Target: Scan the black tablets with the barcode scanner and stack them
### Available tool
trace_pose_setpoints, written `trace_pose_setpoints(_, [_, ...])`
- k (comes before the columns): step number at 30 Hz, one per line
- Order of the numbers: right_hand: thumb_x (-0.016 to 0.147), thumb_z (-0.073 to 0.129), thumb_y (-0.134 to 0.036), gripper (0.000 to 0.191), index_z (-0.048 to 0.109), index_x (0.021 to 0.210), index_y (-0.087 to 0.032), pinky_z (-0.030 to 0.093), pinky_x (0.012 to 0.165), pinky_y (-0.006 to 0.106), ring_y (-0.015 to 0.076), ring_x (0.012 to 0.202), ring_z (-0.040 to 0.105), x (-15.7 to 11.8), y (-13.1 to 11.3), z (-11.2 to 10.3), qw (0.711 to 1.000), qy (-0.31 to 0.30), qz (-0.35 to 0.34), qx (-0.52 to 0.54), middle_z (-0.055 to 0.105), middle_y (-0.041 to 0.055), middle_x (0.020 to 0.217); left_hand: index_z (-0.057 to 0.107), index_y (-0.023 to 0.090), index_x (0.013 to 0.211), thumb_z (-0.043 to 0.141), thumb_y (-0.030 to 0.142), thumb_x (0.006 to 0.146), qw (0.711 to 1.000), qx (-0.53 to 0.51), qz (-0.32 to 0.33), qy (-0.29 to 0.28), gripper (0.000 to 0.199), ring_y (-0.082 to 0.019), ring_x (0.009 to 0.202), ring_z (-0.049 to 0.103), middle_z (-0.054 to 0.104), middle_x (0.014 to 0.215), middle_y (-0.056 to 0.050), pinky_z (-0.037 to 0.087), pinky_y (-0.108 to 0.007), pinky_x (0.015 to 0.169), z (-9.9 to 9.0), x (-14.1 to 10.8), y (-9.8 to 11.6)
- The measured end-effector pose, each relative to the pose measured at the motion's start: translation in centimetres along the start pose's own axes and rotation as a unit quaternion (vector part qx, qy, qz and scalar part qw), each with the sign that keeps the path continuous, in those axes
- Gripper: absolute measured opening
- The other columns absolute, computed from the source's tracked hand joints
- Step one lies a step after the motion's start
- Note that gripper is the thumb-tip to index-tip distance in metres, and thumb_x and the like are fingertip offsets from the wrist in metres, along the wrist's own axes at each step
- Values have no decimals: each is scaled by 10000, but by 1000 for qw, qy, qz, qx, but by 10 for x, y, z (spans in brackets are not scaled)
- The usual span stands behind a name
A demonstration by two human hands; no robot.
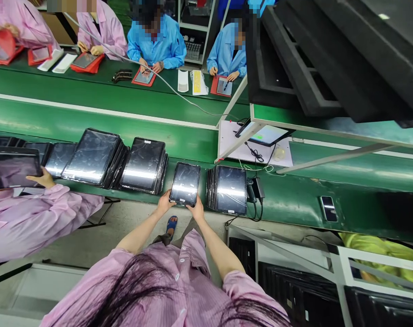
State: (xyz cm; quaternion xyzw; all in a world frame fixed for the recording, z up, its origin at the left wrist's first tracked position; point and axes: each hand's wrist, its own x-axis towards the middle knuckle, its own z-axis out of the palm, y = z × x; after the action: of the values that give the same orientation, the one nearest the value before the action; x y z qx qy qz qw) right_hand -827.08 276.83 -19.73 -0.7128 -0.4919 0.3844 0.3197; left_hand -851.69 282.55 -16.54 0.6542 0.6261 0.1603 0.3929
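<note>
- A person's left hand (164, 203) was closed on the near left corner of a dark, glossy tablet (185, 181); the right hand (196, 210) was closed on its near right corner.
- The tablet was face up, between the two hands and just ahead of them, at the near edge of a green bench (288, 200); whether its far end rested there could not be told.
- A small white label (182, 200) showed on the side of the face closest to the hands.
- Flat and thin, the tablet seemed likely to be stiff and fairly light, though broad enough to tip in a one-handed hold.
- Its shiny face looked slippery, and would probably scratch or crack under hard pressure.
- The dark rim seemed the best place to take hold, at two corners, with support from below and palms off the face.
- Beyond the left hand, to its left, stood a stack of larger tablets (143, 163); close to the right hand's right stood a second stack (231, 188).
</note>
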Motion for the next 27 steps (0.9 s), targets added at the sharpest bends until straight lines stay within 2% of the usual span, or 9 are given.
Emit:
trace_pose_setpoints(4, [770,838,-265,884,560,1607,-202,469,1316,536,372,1592,565,-11,8,3,1000,6,6,-14,612,192,1685,647,157,1495,935,136,838,999,20,-25,2,718,-375,1464,683,728,1520,-224,503,-476,1269,9,-7,-4])
trace_pose_setpoints(8, [804,781,-222,808,585,1588,-209,502,1285,550,369,1540,621,-22,11,4,999,18,19,-23,667,190,1632,610,136,1521,925,112,821,999,25,-23,24,768,-397,1505,647,668,1579,-253,484,-483,1296,19,-16,-10])
trace_pose_setpoints(11, [802,743,-166,814,588,1600,-216,515,1275,531,363,1506,657,-27,10,3,999,5,26,-34,666,182,1639,586,150,1543,871,98,845,999,32,-24,31,755,-383,1497,648,663,1584,-237,497,-479,1289,24,-23,-14])
trace_pose_setpoints(17, [777,720,-147,849,613,1614,-243,502,1304,553,364,1527,652,-29,13,0,999,4,44,-30,688,148,1627,692,187,1379,781,87,879,994,86,-61,20,517,-398,1382,699,758,1383,-201,510,-517,1248,30,-33,-15])
trace_pose_setpoints(20, [773,654,-150,820,668,1585,-256,488,1327,516,319,1506,676,-26,20,-7,999,-15,37,22,726,97,1589,745,187,1274,774,52,854,995,77,-66,18,443,-394,1334,723,772,1334,-191,545,-525,1221,23,-35,-15])
trace_pose_setpoints(23, [821,630,-230,700,745,1511,-237,494,1324,509,300,1426,733,-19,27,-17,990,-51,53,122,780,78,1511,796,187,1202,753,-3,810,998,-9,-57,-6,438,-368,1341,735,794,1354,-161,592,-528,1200,6,-31,-17])
trace_pose_setpoints(25, [896,637,-344,603,777,1468,-218,499,1315,521,307,1432,727,-11,27,-20,978,-41,78,189,783,96,1502,822,184,1219,723,-22,805,995,-76,-64,-28,473,-344,1378,734,793,1441,-138,614,-514,1192,-7,-24,-18])
trace_pose_setpoints(27, [968,624,-492,602,772,1476,-205,516,1290,533,315,1481,691,1,23,-20,965,-6,109,239,765,126,1527,819,165,1307,688,13,873,985,-136,-99,-35,478,-319,1423,725,761,1538,-145,611,-482,1200,-18,-15,-15])
